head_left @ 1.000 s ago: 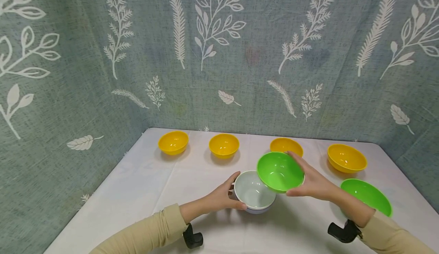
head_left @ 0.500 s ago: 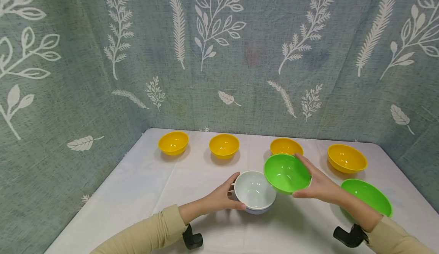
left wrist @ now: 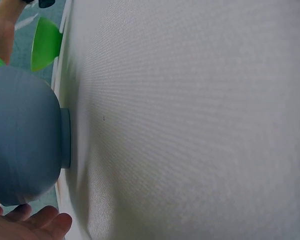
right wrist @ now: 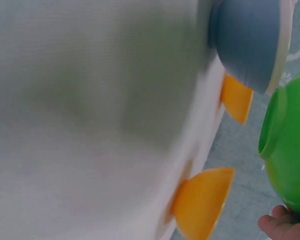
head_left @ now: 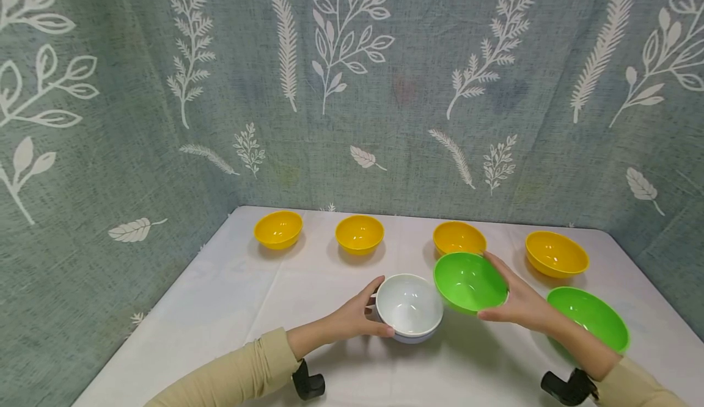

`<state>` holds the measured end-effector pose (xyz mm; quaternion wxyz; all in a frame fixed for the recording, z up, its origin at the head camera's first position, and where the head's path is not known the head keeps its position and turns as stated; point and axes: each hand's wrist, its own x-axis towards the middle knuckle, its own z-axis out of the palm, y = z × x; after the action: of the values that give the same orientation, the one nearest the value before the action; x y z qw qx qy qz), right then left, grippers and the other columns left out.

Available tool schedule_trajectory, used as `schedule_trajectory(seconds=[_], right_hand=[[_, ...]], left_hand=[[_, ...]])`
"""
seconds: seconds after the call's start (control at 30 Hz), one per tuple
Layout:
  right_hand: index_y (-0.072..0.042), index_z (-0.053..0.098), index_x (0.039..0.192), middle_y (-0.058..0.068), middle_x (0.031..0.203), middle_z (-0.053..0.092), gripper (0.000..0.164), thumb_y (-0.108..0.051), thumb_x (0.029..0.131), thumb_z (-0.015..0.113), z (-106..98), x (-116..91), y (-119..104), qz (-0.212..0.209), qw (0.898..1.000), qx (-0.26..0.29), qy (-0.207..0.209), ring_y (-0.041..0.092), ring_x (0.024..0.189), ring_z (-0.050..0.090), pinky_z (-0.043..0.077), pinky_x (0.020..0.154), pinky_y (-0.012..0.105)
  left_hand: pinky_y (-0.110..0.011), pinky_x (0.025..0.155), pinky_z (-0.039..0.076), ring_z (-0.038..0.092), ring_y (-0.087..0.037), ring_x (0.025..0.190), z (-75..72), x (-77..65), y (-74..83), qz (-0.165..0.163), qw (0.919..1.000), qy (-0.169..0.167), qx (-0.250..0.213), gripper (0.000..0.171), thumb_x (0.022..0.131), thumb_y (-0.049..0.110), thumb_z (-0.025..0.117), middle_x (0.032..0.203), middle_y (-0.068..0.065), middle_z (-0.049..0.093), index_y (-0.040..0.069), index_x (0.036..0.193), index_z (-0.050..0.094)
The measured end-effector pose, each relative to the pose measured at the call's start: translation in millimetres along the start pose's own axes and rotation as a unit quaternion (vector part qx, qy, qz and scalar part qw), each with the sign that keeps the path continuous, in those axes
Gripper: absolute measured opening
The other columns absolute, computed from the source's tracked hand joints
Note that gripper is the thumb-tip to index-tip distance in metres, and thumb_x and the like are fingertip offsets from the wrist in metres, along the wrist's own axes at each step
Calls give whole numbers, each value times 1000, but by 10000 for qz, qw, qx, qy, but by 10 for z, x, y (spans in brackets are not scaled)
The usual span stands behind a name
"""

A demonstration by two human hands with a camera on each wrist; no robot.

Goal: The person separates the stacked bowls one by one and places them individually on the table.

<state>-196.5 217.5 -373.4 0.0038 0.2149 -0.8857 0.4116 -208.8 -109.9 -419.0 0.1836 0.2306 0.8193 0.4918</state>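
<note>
My left hand [head_left: 360, 315] grips the left side of a bowl [head_left: 409, 306] that is white inside and blue outside, thumb at the front and fingers behind. That bowl stands upright on the table, its blue wall and foot ring plain in the left wrist view. Just to its right, my right hand [head_left: 517, 294] holds a green bowl [head_left: 467, 282] by its right side, in the air and tilted a little. In the right wrist view the green bowl [right wrist: 295, 145] shows its underside, with fingertips [right wrist: 277, 225] against it. The inside of both bowls looks bare.
Several yellow bowls line the back of the white-covered table [head_left: 308, 364], among them a far-left yellow bowl [head_left: 278, 230] and a far-right yellow bowl [head_left: 555, 254]. A second green bowl [head_left: 591, 315] sits at the right, partly behind my right forearm. Patterned cloth [head_left: 352, 89] hangs behind.
The green bowl in my right hand has moved right and slightly nearer to me, away from above the blue-and-white bowl's rim. My left hand and its bowl have stayed put.
</note>
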Motion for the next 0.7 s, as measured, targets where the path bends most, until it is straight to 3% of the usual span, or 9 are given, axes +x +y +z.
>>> schedule_trajectory(seconds=[0.7], right_hand=[[6, 12, 142, 34, 140, 23, 105, -16, 65, 79, 84, -77, 253, 377, 9992, 38, 87, 46, 118, 37, 36, 90, 59]], left_hand=[[-41, 102, 36, 39, -28, 127, -19, -21, 1, -200, 9998, 20, -75, 105, 71, 46, 75, 147, -12, 27, 9, 147, 12]])
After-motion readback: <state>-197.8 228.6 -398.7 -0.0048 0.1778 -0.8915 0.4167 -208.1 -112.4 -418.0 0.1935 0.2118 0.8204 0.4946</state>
